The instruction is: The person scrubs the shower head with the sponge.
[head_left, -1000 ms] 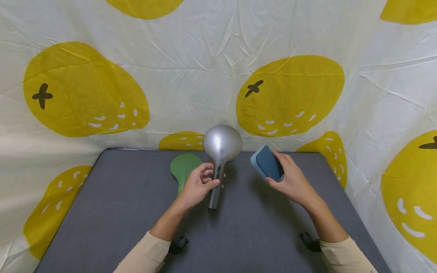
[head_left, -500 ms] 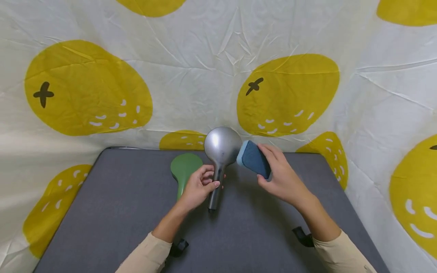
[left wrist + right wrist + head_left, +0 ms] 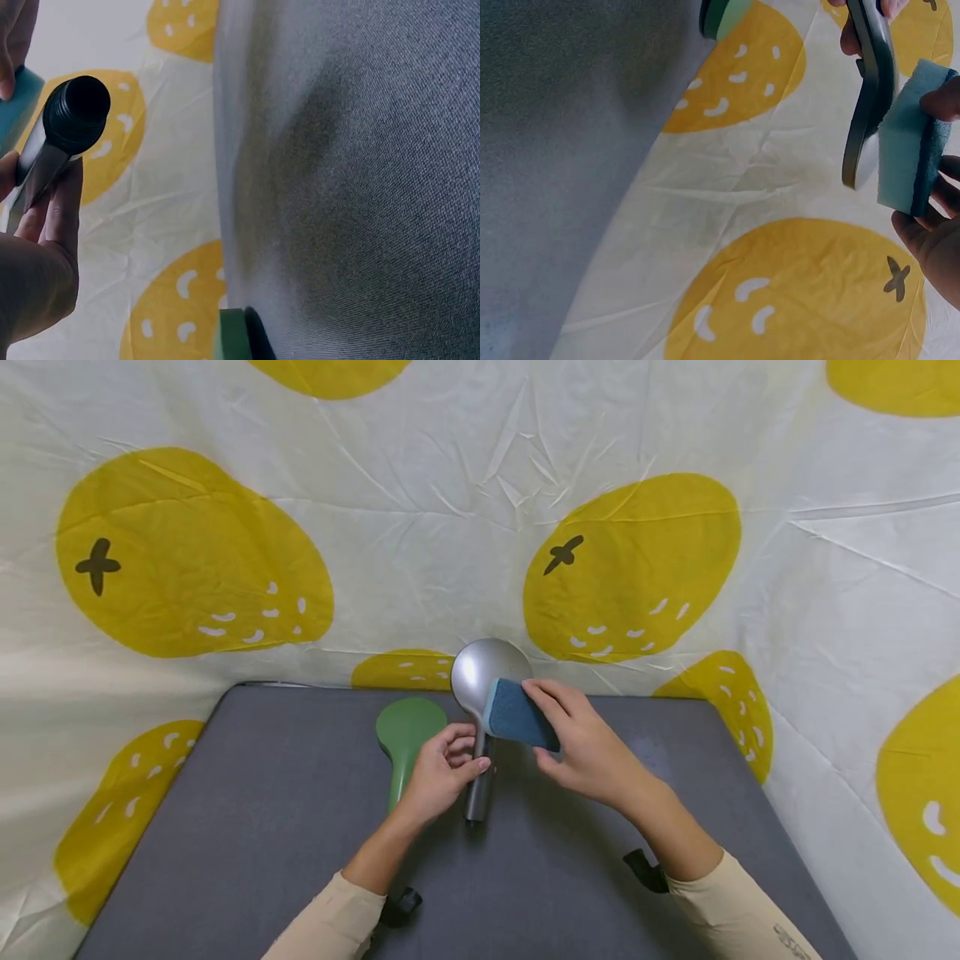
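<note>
My left hand [image 3: 442, 770] grips a silver handheld shower head [image 3: 474, 675] by its handle, holding it raised with the round head pointing away. The threaded end of the handle [image 3: 79, 109] faces the left wrist camera. In my right hand [image 3: 588, 743] is a two-layer sponge [image 3: 520, 714], light blue on one side and dark blue on the other, pinched between thumb and fingers. Its light blue side [image 3: 904, 142] faces the shower head, right at the neck and lower head, and hides part of it in the head view. A green shower head [image 3: 408, 727] lies left of my left hand.
The grey table [image 3: 262, 827] stretches beneath both hands. A white cloth with yellow fruit prints [image 3: 637, 568] hangs behind and at the sides. Black straps [image 3: 647, 870] show at both wrists.
My right hand has moved left with the sponge, from apart from the silver shower head to overlapping its neck. The left hand has hardly moved; the green shower head stays put.
</note>
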### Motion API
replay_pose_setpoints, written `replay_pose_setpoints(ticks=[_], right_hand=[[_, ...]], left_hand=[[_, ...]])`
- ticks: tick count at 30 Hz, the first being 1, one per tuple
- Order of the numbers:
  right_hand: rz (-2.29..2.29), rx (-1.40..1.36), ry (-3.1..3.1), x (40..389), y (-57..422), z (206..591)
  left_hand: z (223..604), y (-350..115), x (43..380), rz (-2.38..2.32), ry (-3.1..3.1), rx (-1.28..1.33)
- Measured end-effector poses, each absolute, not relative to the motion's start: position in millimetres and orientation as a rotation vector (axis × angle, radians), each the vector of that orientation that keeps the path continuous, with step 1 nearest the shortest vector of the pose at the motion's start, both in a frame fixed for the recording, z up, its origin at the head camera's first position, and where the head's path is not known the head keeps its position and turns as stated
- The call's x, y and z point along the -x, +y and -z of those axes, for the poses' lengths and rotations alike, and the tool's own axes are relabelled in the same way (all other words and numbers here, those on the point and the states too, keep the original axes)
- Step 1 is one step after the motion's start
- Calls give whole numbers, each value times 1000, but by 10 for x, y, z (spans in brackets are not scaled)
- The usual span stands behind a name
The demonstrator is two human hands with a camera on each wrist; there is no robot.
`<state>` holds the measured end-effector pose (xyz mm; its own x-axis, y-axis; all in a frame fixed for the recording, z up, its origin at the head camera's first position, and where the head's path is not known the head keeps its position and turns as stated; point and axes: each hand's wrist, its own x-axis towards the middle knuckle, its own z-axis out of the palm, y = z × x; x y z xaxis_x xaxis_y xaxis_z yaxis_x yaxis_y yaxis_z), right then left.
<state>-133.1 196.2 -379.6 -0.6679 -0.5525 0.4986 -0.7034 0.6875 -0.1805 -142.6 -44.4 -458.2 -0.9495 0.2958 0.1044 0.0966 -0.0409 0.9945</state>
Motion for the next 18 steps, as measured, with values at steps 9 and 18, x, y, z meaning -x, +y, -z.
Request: replay_pose_setpoints(ticks=[9,18], right_hand=[[-440,-1064,-2511,1377,1888,3805],[-391,-1102,-2532,1389,1871,3797]], left_hand=[[4597,-444,1450,-2172,1991,-511],[4636,-440,1442,-2163,2035,-557]])
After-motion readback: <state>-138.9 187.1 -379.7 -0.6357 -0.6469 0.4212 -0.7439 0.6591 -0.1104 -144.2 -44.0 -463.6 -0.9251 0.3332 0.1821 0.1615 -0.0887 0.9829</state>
